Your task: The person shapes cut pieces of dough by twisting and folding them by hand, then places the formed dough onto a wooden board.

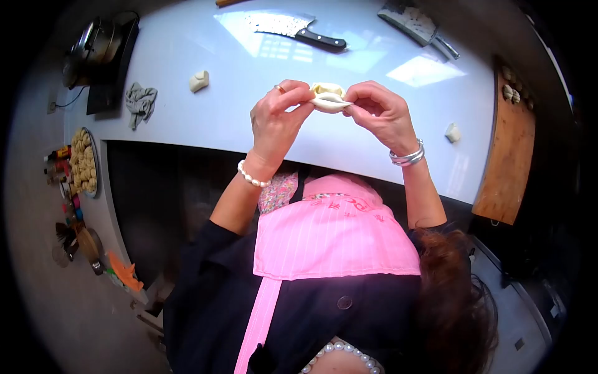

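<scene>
The folded piece of dough (330, 103), pale with a yellowish upper part, was held above the near edge of the white counter (212, 118), stretched sideways between the person's two hands. At its 9 o'clock end the left hand (293, 103) had thumb and fingertips pinched together on the dough; at its 3 o'clock end the right hand (364, 106) gripped the opposite tip in the same close pinch, its other fingers curled. Taking that dough as the clock's centre, a cleaver (296, 30) with a black handle lay at 11 o'clock, and a second broad blade (411, 25) between 1 and 2. One small dough lump (199, 81) sat toward 10 o'clock, and another pale lump (453, 132) just past 3. A crumpled grey cloth (141, 103) lay at 9 o'clock, near a pot (96, 50) farther out. Well off toward 8 o'clock stood a round dish (95, 156) full of shaped pieces, while a wooden board (507, 156) bearing a few small pieces reached along the counter's side toward 4 o'clock.
</scene>
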The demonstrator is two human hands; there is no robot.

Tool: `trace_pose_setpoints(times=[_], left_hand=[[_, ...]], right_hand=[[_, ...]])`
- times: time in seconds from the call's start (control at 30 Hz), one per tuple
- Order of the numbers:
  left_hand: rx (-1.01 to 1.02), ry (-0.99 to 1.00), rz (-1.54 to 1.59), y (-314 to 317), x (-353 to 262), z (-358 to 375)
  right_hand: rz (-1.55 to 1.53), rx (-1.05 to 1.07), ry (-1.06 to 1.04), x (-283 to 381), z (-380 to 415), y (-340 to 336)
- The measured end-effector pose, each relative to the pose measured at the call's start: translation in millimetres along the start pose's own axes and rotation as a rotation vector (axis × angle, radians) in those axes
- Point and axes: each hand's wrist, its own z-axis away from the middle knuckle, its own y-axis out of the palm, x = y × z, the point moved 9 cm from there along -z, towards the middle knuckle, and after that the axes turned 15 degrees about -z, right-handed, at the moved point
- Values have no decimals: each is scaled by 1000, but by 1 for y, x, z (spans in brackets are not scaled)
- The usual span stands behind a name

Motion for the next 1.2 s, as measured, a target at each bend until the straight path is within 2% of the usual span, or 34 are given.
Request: trace_pose_setpoints(times=[0.07,0.1,0.17,0.2,0.3,0.43,0.47,0.6,0.7,0.8,0.9,1.1,1.2], left_hand=[[-50,54,-60,-8,-12,-3],[-35,4,78,-4,-10,-5],[6,-102,358,6,-4,-4],[80,-225,589,16,3,-2],[78,-283,966,14,-13,-1],[152,-233,1618,30,-56,0],[277,-317,1714,44,-61,4],[263,-250,1496,61,-51,-9],[240,-275,1238,66,-47,-10],[48,80,602,34,-66,-21],[222,-11,633,48,-63,-19],[309,-275,1167,94,-57,-7],[342,-267,1107,101,-64,-6]], right_hand=[[80,25,-106,19,0,1],[120,36,-160,27,0,0],[-23,40,-137,29,0,-4],[-92,42,-123,31,0,-6],[-432,50,-93,46,7,-9],[-924,248,-215,43,10,3],[-1033,308,-132,35,11,7],[-985,151,-123,28,12,-10],[-949,80,-122,16,18,-23],[-845,34,-176,17,20,-36],[-734,-7,-188,16,24,-42],[-648,-125,-137,3,32,-54],[-610,-148,-140,0,37,-59]])
